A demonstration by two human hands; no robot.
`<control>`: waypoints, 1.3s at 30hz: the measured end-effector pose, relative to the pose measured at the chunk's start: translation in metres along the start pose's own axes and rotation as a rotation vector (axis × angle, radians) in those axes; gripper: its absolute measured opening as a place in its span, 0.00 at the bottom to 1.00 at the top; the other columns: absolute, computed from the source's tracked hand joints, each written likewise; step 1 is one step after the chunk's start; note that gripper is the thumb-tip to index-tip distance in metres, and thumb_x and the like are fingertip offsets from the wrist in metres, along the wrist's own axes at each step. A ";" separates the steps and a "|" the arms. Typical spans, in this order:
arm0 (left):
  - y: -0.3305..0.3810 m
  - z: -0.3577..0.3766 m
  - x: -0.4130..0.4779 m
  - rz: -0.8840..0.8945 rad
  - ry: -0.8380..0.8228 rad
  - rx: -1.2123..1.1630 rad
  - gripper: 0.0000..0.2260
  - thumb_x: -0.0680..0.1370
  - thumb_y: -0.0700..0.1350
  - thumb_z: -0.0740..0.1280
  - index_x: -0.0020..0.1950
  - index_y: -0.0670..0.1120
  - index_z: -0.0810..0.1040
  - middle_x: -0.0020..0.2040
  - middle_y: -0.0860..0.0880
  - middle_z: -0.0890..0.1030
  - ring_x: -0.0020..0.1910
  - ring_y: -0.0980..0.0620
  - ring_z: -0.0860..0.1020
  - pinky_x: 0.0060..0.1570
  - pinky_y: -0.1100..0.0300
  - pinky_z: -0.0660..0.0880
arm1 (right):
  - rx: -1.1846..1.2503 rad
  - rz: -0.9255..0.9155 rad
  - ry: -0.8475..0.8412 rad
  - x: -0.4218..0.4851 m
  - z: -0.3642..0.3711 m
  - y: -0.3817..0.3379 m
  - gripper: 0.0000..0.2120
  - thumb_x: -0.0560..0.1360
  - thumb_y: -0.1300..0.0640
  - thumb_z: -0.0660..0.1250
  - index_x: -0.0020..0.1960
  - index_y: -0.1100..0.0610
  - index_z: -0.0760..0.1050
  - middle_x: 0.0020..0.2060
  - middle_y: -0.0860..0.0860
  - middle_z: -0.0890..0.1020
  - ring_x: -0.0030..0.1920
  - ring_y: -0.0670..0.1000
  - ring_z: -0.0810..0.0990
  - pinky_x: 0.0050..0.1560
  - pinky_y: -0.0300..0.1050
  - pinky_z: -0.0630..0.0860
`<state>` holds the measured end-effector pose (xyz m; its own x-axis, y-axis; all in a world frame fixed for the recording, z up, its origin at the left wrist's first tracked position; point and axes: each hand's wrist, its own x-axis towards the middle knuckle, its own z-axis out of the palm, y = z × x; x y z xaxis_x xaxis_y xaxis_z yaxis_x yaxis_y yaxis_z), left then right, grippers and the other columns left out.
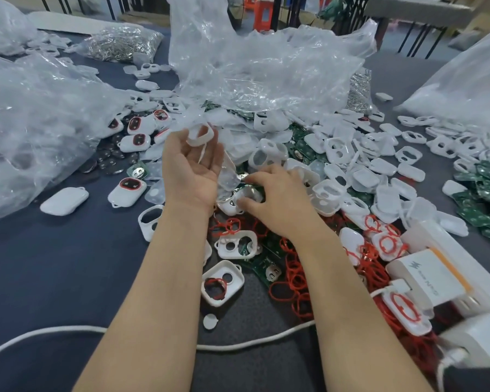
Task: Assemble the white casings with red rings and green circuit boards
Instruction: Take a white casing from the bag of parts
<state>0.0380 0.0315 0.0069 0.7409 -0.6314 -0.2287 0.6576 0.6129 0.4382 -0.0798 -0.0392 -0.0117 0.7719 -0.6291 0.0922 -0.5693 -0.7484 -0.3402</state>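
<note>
My left hand [191, 168] is raised palm up over the pile and holds a white casing [200, 134] at its fingertips. My right hand [277, 198] is palm down in the pile, its fingers curled on a small translucent part [248, 195] lying over a green board. White casings [334, 168] are heaped in the middle and to the right. Red rings [294, 278] lie loose in a tangle near my right forearm. Green circuit boards [481, 210] are stacked at the right and show under the casings. Casings with red rings fitted [127, 190] lie to the left.
Large crumpled clear plastic bags [252, 69] lie behind the pile and at the left [34, 123]. A bag of metal clips [122, 43] sits at the back. White boxes [436, 275] stand at the right edge. A white cable [252, 342] crosses the dark table [54, 278].
</note>
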 end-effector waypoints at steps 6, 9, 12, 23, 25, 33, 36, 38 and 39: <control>0.009 -0.002 0.001 0.091 0.037 -0.082 0.07 0.79 0.42 0.60 0.54 0.40 0.73 0.45 0.44 0.82 0.42 0.48 0.84 0.47 0.58 0.79 | 0.037 0.124 0.191 0.000 -0.007 0.006 0.14 0.77 0.59 0.61 0.60 0.49 0.78 0.61 0.53 0.75 0.60 0.58 0.68 0.60 0.50 0.66; 0.006 -0.001 -0.001 0.068 0.009 -0.051 0.06 0.79 0.42 0.60 0.49 0.40 0.74 0.43 0.44 0.83 0.41 0.48 0.84 0.41 0.60 0.80 | 0.075 0.097 0.163 -0.004 -0.020 0.008 0.13 0.78 0.57 0.63 0.61 0.49 0.77 0.60 0.54 0.74 0.63 0.56 0.68 0.63 0.47 0.63; -0.004 0.002 -0.004 -0.029 -0.080 0.062 0.05 0.78 0.40 0.61 0.50 0.39 0.74 0.42 0.43 0.84 0.41 0.47 0.84 0.40 0.60 0.81 | 0.173 0.040 0.127 -0.011 -0.040 0.007 0.07 0.76 0.59 0.66 0.53 0.51 0.79 0.55 0.50 0.78 0.58 0.50 0.75 0.59 0.43 0.71; -0.026 0.005 -0.003 -0.180 -0.168 0.339 0.05 0.79 0.37 0.61 0.47 0.38 0.76 0.39 0.46 0.84 0.45 0.47 0.83 0.52 0.56 0.80 | -0.092 0.030 -0.126 -0.012 -0.014 -0.006 0.09 0.74 0.56 0.68 0.54 0.57 0.79 0.52 0.56 0.80 0.53 0.58 0.78 0.53 0.51 0.77; -0.028 0.004 -0.001 -0.168 -0.159 0.395 0.05 0.81 0.39 0.61 0.51 0.39 0.76 0.40 0.47 0.84 0.45 0.49 0.82 0.56 0.56 0.78 | 0.056 0.083 -0.076 -0.010 -0.016 0.001 0.07 0.75 0.55 0.69 0.51 0.56 0.80 0.49 0.55 0.81 0.52 0.56 0.79 0.53 0.48 0.76; -0.032 0.001 0.004 -0.152 -0.119 0.417 0.05 0.81 0.38 0.62 0.56 0.42 0.74 0.40 0.47 0.85 0.42 0.50 0.83 0.49 0.58 0.80 | 0.263 -0.007 -0.178 -0.015 -0.030 0.001 0.05 0.73 0.51 0.70 0.48 0.51 0.78 0.41 0.46 0.80 0.41 0.45 0.77 0.38 0.34 0.71; -0.032 0.000 0.006 -0.142 -0.109 0.394 0.03 0.81 0.37 0.62 0.53 0.41 0.74 0.38 0.47 0.85 0.41 0.50 0.84 0.46 0.59 0.82 | -0.023 -0.105 -0.286 -0.016 -0.025 -0.011 0.12 0.73 0.52 0.71 0.54 0.54 0.77 0.44 0.51 0.78 0.46 0.50 0.77 0.43 0.43 0.74; -0.032 0.000 0.007 -0.139 -0.105 0.382 0.04 0.80 0.36 0.62 0.54 0.40 0.74 0.38 0.46 0.85 0.40 0.51 0.84 0.45 0.59 0.82 | -0.155 -0.111 -0.233 -0.015 -0.017 -0.016 0.14 0.74 0.57 0.68 0.59 0.58 0.74 0.47 0.54 0.78 0.50 0.55 0.77 0.46 0.47 0.75; -0.032 0.000 0.007 -0.137 -0.104 0.381 0.05 0.80 0.36 0.62 0.55 0.40 0.74 0.39 0.46 0.85 0.40 0.51 0.84 0.44 0.59 0.82 | -0.168 -0.093 -0.193 -0.015 -0.014 -0.017 0.14 0.75 0.59 0.66 0.59 0.59 0.73 0.48 0.55 0.79 0.51 0.57 0.78 0.46 0.47 0.75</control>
<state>0.0221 0.0075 -0.0084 0.6196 -0.7513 -0.2272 0.6374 0.3127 0.7042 -0.0858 -0.0193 0.0061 0.8535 -0.5165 -0.0700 -0.5201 -0.8356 -0.1767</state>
